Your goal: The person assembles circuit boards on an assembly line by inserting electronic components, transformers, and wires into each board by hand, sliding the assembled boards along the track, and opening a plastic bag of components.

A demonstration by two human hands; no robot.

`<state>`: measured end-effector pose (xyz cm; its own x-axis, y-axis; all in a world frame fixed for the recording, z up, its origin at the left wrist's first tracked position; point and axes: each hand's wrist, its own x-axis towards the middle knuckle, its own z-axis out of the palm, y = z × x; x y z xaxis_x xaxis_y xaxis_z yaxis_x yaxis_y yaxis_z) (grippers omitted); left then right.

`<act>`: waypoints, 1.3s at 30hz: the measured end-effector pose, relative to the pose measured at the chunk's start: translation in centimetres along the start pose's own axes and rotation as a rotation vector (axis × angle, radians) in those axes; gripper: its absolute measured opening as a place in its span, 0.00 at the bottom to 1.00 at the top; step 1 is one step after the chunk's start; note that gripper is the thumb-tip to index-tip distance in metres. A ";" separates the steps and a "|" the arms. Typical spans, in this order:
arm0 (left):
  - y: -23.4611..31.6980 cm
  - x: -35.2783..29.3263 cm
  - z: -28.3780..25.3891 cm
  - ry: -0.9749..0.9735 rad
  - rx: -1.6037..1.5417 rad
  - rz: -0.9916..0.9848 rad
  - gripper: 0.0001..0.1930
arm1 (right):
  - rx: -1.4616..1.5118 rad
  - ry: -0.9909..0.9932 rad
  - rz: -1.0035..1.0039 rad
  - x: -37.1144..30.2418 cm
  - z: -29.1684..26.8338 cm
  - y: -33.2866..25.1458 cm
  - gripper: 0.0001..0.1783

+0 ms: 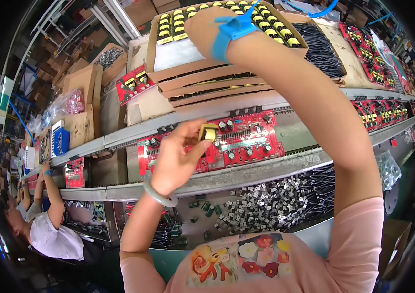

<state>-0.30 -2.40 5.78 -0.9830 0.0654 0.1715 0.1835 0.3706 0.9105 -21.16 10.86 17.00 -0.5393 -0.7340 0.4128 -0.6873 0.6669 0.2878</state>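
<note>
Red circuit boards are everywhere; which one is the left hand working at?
The large red board on the conveyor rails, right under the left hand, which holds a yellow transformer over it.

A stack of open brown cardboard boxes [202,80] stood on the upper shelf, the top one filled with rows of yellow-and-black parts. Another brown cardboard tray [349,58] sat to its right. Flat cardboard sheets [83,97] leaned at the shelf's left end, beside a clear plastic bag [63,105] and a small blue-and-white box [59,139].
</note>
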 end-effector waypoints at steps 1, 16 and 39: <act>0.0 0.1 0.7 -0.035 0.109 0.013 0.21 | -0.113 -0.171 -0.004 0.0 -1.8 -0.1 0.14; -2.8 0.6 3.8 -0.135 0.665 0.362 0.21 | 2.527 0.447 0.756 -10.3 -4.4 9.4 0.20; -2.6 0.6 5.4 -0.164 0.901 0.467 0.19 | 1.392 -0.147 0.553 -24.0 -0.1 0.4 0.23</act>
<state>-1.39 1.74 1.50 -0.8151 0.4824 0.3207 0.5432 0.8289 0.1337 -8.50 28.75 7.28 -0.8622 -0.5002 0.0799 -0.2410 0.2663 -0.9333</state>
